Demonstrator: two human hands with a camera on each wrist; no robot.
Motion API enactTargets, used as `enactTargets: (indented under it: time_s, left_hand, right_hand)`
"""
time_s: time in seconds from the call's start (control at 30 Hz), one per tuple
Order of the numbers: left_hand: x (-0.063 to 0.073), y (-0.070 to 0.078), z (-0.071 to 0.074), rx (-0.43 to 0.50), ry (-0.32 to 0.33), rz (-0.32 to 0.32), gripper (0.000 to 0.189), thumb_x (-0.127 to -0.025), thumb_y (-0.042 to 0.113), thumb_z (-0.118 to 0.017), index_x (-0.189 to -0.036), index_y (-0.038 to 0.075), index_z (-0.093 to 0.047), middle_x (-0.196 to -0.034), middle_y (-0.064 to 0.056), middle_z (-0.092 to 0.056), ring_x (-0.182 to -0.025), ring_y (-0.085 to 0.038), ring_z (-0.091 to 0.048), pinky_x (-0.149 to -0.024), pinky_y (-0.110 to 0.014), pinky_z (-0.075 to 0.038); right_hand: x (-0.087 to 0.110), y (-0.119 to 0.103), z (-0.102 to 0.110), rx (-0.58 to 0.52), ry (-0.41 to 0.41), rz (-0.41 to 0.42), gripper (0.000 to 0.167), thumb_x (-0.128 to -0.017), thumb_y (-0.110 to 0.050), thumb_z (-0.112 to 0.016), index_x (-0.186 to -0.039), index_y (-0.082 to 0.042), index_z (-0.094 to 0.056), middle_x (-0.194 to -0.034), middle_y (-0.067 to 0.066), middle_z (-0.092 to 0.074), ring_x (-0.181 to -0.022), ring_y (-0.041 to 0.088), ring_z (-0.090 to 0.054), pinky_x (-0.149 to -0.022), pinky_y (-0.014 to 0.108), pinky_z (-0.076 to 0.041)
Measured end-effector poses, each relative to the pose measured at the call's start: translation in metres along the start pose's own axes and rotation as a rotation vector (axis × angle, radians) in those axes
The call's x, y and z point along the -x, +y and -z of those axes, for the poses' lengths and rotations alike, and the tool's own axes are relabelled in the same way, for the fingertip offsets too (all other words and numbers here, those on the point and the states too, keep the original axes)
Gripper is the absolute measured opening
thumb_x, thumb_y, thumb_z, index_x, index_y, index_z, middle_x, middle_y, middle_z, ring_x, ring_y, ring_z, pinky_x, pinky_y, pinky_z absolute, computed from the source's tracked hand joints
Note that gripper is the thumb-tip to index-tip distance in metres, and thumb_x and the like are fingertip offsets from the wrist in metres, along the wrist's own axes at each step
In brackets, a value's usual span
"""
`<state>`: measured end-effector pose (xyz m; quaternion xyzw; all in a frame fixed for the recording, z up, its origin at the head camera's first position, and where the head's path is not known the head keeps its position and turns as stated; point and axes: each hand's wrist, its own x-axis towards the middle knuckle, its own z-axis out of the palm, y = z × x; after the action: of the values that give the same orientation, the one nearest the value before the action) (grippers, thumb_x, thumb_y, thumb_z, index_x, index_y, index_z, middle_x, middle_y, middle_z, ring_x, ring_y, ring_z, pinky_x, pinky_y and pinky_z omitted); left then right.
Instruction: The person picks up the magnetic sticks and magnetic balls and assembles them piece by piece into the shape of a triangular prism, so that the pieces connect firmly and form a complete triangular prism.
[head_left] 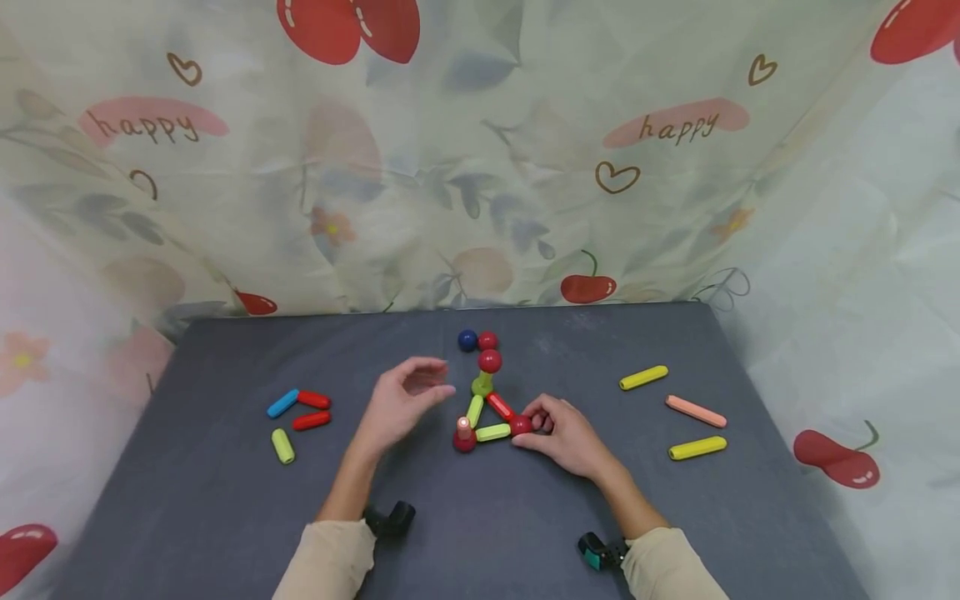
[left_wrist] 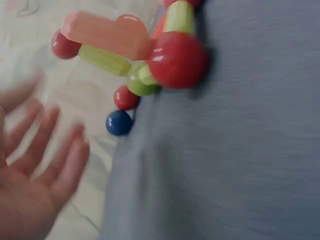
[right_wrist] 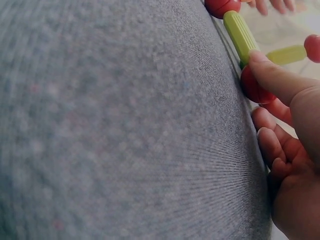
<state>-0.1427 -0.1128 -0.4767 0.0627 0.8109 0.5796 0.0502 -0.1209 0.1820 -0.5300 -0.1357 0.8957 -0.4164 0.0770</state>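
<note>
The left wrist view is motion-blurred: the left hand [left_wrist: 30, 170] shows only as a soft outline at the left edge, and the far end of the rod structure is cut off at the top of that view. In the right wrist view the dark grey fabric worktop [right_wrist: 110, 130] fills most of the picture, and the right hand [right_wrist: 287, 150] is cut off at the right edge. In the head view the right-hand fingers hide part of the red ball at the near right corner [head_left: 521, 426] of the structure.

The triangular structure of coloured plastic rods and red balls [head_left: 487, 408] stands at the centre of the worktop [head_left: 225, 500]. Its near side is a lime-green rod [head_left: 492, 432] running between the red ball at the near left corner [head_left: 464, 442] and the near right corner ball. A short pink rod [head_left: 464, 427] stands upright on the near left ball.

The right hand [head_left: 566, 433] rests on the worktop just right of the structure. Its grip is closed: the thumb [right_wrist: 275, 75] and curled fingers pinch the near right corner ball [right_wrist: 255, 87].

The left hand [head_left: 401, 404] is raised just left of the structure, apart from it, palm turned toward it. Its grip is spread, fingers loosely extended, holding nothing.

A loose dark blue ball [head_left: 467, 339] lies beyond the structure's far end.
</note>
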Motion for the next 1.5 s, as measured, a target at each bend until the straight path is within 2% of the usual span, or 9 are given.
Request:
enactTargets:
  time_s: [0.2,0.3,0.47,0.7,0.83,1.0,1.13,1.27,1.5]
  left_hand:
    - [-0.070,-0.003,-0.010,-0.279,0.038,0.007,0.042,-0.092,0.028,-0.078,-0.129,0.015,-0.066,-0.125,-0.003,-0.068,-0.109,-0.023,-0.067,-0.093,-0.042,-0.057]
    - [-0.092,-0.010,-0.015,-0.375,0.023,0.029,0.047,-0.091,0.031,-0.078,-0.133,0.014,-0.064,-0.128,-0.004,-0.066,-0.108,-0.024,-0.065,-0.093,-0.042,-0.055]
    - [-0.109,-0.018,-0.020,-0.488,-0.030,0.035,0.054,-0.090,0.037,-0.079,-0.135,0.013,-0.064,-0.130,-0.007,-0.065,-0.114,-0.028,-0.060,-0.100,-0.046,-0.050]
    - [-0.112,-0.018,-0.023,-0.585,-0.036,0.038,0.047,-0.091,0.039,-0.077,-0.130,0.016,-0.068,-0.123,-0.008,-0.068,-0.118,-0.031,-0.060,-0.103,-0.048,-0.048]
    - [-0.108,-0.018,-0.020,-0.602,0.000,0.047,0.043,-0.092,0.039,-0.076,-0.128,0.017,-0.068,-0.120,-0.009,-0.067,-0.116,-0.032,-0.060,-0.101,-0.048,-0.048]
    - [-0.090,-0.006,-0.005,-0.503,0.071,0.032,0.043,-0.093,0.040,-0.075,-0.129,0.018,-0.067,-0.121,-0.008,-0.066,-0.107,-0.028,-0.058,-0.094,-0.046,-0.049]
    - [-0.061,0.008,0.009,-0.412,0.121,0.030,0.044,-0.093,0.043,-0.074,-0.129,0.021,-0.064,-0.120,-0.003,-0.065,-0.101,-0.023,-0.057,-0.088,-0.042,-0.048]
    - [-0.030,0.019,0.012,-0.376,0.138,-0.020,0.041,-0.092,0.043,-0.076,-0.126,0.022,-0.065,-0.118,0.002,-0.066,-0.102,-0.023,-0.059,-0.085,-0.040,-0.049]
    - [0.019,0.027,0.003,-0.346,0.043,-0.122,0.036,-0.089,0.036,-0.080,-0.123,0.028,-0.068,-0.112,0.009,-0.066,-0.102,-0.026,-0.061,-0.077,-0.031,-0.049]
  right_hand:
    - [0.001,0.002,0.000,0.005,0.000,0.008,0.034,-0.081,-0.042,-0.086,-0.104,-0.030,-0.065,-0.090,-0.007,-0.059,-0.082,0.013,-0.050,-0.075,0.026,-0.043]
    - [0.000,0.004,0.000,0.000,-0.002,0.012,0.033,-0.081,-0.043,-0.086,-0.104,-0.029,-0.065,-0.090,-0.007,-0.059,-0.081,0.012,-0.050,-0.074,0.026,-0.043]
    - [-0.001,0.006,-0.001,-0.010,-0.010,0.005,0.034,-0.081,-0.044,-0.085,-0.104,-0.030,-0.065,-0.090,-0.007,-0.060,-0.081,0.012,-0.051,-0.074,0.026,-0.043]
    - [-0.001,0.003,0.000,-0.007,-0.018,-0.009,0.033,-0.081,-0.044,-0.086,-0.104,-0.032,-0.065,-0.090,-0.007,-0.059,-0.082,0.013,-0.051,-0.074,0.026,-0.043]
    - [-0.001,0.002,0.000,-0.007,-0.019,-0.011,0.033,-0.081,-0.044,-0.086,-0.104,-0.031,-0.065,-0.090,-0.007,-0.059,-0.082,0.013,-0.050,-0.074,0.026,-0.043]
    - [-0.001,0.002,0.000,-0.010,-0.016,-0.014,0.033,-0.081,-0.043,-0.086,-0.104,-0.030,-0.065,-0.090,-0.006,-0.059,-0.082,0.013,-0.050,-0.074,0.026,-0.042]
    - [0.001,0.003,0.001,-0.020,-0.015,-0.005,0.033,-0.081,-0.043,-0.086,-0.104,-0.029,-0.065,-0.090,-0.006,-0.059,-0.081,0.014,-0.050,-0.074,0.026,-0.042]
    - [0.001,0.003,0.002,-0.028,-0.015,-0.013,0.034,-0.081,-0.043,-0.086,-0.104,-0.029,-0.065,-0.090,-0.005,-0.059,-0.081,0.014,-0.050,-0.073,0.026,-0.043]
    - [-0.001,0.002,0.000,-0.031,-0.018,-0.004,0.035,-0.081,-0.044,-0.086,-0.104,-0.028,-0.065,-0.090,-0.005,-0.059,-0.081,0.013,-0.049,-0.073,0.026,-0.042]
